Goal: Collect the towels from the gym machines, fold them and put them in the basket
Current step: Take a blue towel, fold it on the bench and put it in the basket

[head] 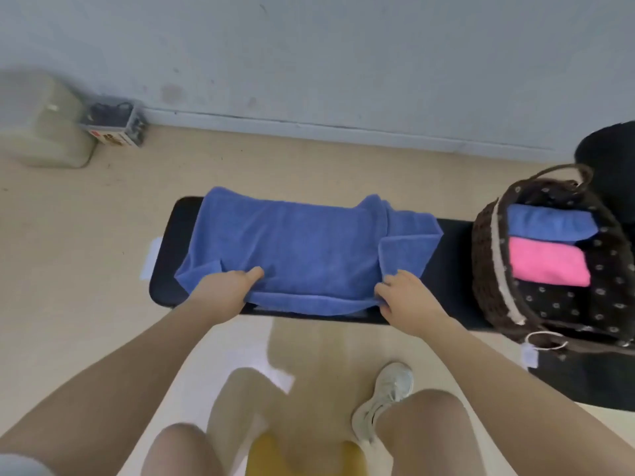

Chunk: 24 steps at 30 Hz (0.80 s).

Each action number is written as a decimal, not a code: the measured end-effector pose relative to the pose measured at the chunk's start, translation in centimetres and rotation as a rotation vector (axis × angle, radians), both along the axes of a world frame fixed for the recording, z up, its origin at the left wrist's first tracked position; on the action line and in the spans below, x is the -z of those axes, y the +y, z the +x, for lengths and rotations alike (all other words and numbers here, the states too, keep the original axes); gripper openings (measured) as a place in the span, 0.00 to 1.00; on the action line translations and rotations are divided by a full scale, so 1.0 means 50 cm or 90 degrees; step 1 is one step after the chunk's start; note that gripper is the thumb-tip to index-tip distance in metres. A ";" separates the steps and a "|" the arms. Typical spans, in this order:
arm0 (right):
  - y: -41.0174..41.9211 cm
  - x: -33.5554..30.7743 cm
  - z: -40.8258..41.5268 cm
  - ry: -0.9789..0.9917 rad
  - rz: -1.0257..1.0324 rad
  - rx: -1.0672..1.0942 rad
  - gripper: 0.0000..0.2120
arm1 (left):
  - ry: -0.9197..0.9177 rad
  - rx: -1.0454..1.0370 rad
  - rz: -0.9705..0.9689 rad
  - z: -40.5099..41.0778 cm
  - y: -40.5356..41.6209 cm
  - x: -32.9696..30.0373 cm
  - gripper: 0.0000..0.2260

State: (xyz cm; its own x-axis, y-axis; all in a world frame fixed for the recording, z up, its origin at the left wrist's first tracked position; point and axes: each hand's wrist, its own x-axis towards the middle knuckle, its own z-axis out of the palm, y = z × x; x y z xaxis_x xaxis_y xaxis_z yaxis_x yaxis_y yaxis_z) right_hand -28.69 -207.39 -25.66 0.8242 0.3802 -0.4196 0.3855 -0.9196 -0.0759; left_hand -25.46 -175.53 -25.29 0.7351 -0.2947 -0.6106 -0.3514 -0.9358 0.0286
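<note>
Across the middle of the frame lies the blue towel (295, 249), spread over the black padded table (450, 269), and both my hands are on its near edge. My left hand (223, 290) grips the lower-left part of that edge: the thumb lies on top of the cloth and points toward the centre, while the other fingers curl under the hem, out of sight. My right hand (405, 297) grips the lower-right part of the same edge, its fingers (385, 290) bent round the cloth — the tips sink into the fold, so how far they close I cannot tell exactly. Between my two hands the hem hangs a little over the table's front edge. At the towel's right end one corner is turned back on itself, a flap lying on top of the rest just above my right hand.

At the right of the frame a dark woven basket (488, 269) with a spotted lining and a looped handle sits on the same table, well apart from the spread towel. Inside it lie two folded towels side by side — a blue folded towel (549, 223) toward the top of the frame and a pink folded towel (548, 262) just below it, touching.

In the upper left, on the beige floor (103, 235) against the grey wall (309, 56), stand a pale blurred container (41, 125) and a small box (113, 125) with dark cords in it. Near the bottom centre, one pale sneaker (385, 396) shows on the floor.
</note>
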 end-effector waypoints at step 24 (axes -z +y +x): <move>0.015 0.111 -0.162 -0.280 0.045 0.110 0.14 | -0.277 -0.009 -0.139 -0.183 -0.074 0.115 0.16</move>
State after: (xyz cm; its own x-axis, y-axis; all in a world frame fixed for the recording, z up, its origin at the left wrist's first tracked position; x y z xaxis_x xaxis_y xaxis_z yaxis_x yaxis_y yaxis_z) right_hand -36.79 -206.65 -31.21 0.9716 0.2367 0.0051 0.2367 -0.9716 -0.0039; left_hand -34.62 -179.21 -31.05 0.9134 -0.3693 -0.1712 -0.3610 -0.9293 0.0784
